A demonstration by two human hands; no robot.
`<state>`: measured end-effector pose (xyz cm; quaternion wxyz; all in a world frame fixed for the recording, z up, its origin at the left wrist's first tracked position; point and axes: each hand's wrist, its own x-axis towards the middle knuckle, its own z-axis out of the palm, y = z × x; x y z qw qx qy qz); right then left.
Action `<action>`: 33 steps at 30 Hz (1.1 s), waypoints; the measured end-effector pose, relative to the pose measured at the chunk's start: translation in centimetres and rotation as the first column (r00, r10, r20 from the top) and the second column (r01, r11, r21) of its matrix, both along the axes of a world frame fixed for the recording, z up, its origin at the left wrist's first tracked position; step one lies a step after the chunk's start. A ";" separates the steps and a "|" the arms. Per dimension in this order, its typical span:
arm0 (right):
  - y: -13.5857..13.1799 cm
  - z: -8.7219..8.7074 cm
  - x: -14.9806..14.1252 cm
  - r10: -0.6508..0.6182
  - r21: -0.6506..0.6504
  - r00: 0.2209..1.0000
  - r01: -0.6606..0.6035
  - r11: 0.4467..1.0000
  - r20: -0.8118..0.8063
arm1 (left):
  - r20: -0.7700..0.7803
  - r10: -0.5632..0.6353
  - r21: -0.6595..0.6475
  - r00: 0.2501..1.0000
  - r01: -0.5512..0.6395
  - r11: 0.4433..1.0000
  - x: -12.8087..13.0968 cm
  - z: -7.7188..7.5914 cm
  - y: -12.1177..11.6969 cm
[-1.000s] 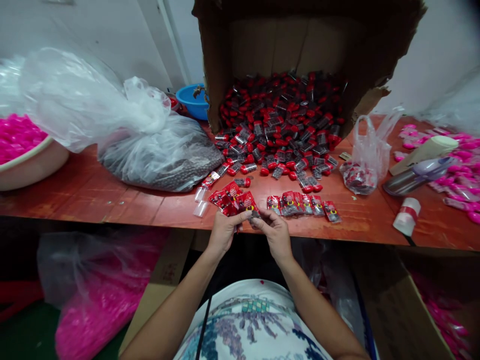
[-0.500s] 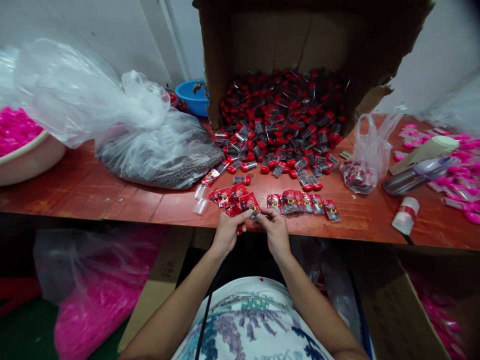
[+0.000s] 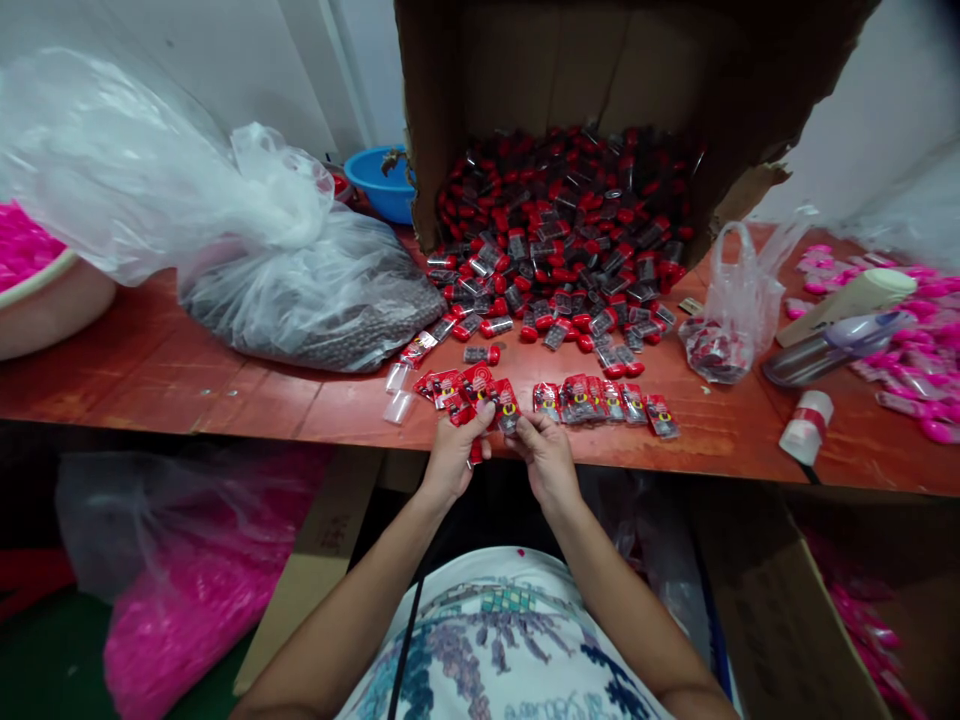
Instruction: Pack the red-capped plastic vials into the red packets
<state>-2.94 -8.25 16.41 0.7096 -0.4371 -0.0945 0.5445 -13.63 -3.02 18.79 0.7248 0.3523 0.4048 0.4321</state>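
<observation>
My left hand (image 3: pixel 452 455) is closed, its thumb pressed on small red printed packets at the table's front edge. A bit of red shows below its fingers. My right hand (image 3: pixel 551 458) pinches the lower corner of one red packet (image 3: pixel 507 404), which has a yellow and black print and stands tilted between my two hands. Just beyond my left hand lies a loose cluster of similar packets (image 3: pixel 442 386). To the right of my right hand, several more packets (image 3: pixel 579 399) overlap in a row.
A torn cardboard box (image 3: pixel 427 130) on its side spills clear little bottles with red caps (image 3: pixel 555 260). Left are a plastic bag of dark beads (image 3: pixel 315 310), a blue basin (image 3: pixel 379 185) and clear caps (image 3: pixel 399 405). Right are a small bag (image 3: pixel 720 345), a bottle (image 3: pixel 832 345) and pink pieces (image 3: pixel 915 370).
The pinched packet has come up slightly and shows more of its printed face. My left thumb has shifted up and left, off that face. The view has moved slightly.
</observation>
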 end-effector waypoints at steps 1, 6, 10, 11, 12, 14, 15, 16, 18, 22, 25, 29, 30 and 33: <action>0.0 0.0 0.0 0.008 0.003 1.000 -0.008 1.000 -0.017 | 0.002 0.000 -0.006 1.000 0.000 1.000 0.0 0.0 0.0; 0.0 -0.3 0.1 0.022 -0.012 0.997 -0.023 1.000 -0.076 | -0.014 -0.017 -0.020 1.000 0.017 1.000 0.0 -0.1 0.1; -0.1 -0.5 0.2 0.042 -0.034 0.991 -0.047 0.998 -0.124 | -0.035 -0.007 -0.034 0.999 0.006 0.999 0.0 0.1 0.2; -0.1 -0.6 0.3 0.048 -0.040 0.990 -0.054 0.998 -0.134 | -0.039 0.000 -0.041 0.999 -0.002 0.999 -0.1 0.2 0.2; -0.1 -0.7 0.4 0.054 -0.045 0.989 -0.061 0.997 -0.139 | -0.038 0.006 -0.050 0.999 -0.008 0.999 -0.1 0.3 0.3; -0.1 -0.8 0.7 0.053 -0.052 0.993 -0.059 0.997 -0.110 | -0.031 0.009 -0.074 0.999 -0.011 0.997 -0.3 0.5 0.4; -0.1 -0.9 1.1 0.042 -0.053 0.996 -0.046 0.998 -0.073 | -0.026 0.014 -0.080 1.000 -0.016 0.997 -0.4 0.6 0.6; -0.1 -0.9 1.5 0.021 -0.052 1.000 -0.022 0.998 -0.020 | -0.021 0.022 -0.082 1.000 -0.024 0.996 -0.6 0.6 0.7; 0.0 -0.9 2.5 -0.053 -0.044 0.988 0.060 0.997 0.146 | -0.015 0.054 -0.076 0.998 -0.055 0.996 -0.8 0.5 0.9; -0.4 -0.4 4.7 -0.226 -0.010 0.706 0.314 0.949 0.671 | 0.001 0.090 -0.101 0.996 -0.089 0.991 -1.1 0.3 1.1; -1.0 0.3 4.7 -0.205 0.037 0.414 0.379 0.925 0.887 | 0.002 0.057 -0.138 0.998 -0.057 0.989 -0.8 0.3 0.7; -0.4 1.1 2.3 -0.065 0.006 0.568 0.106 0.994 0.820 | 0.014 -0.058 -0.137 0.998 0.059 0.989 0.1 0.4 -0.4; -0.1 1.2 1.7 -0.010 -0.006 0.648 0.022 1.000 0.762 | 0.017 -0.078 -0.128 0.997 0.080 0.989 0.2 0.3 -0.7; 1.1 1.2 1.0 0.083 0.004 0.795 -0.107 0.994 0.600 | 0.006 -0.117 -0.111 0.993 0.117 0.987 0.0 0.0 -0.9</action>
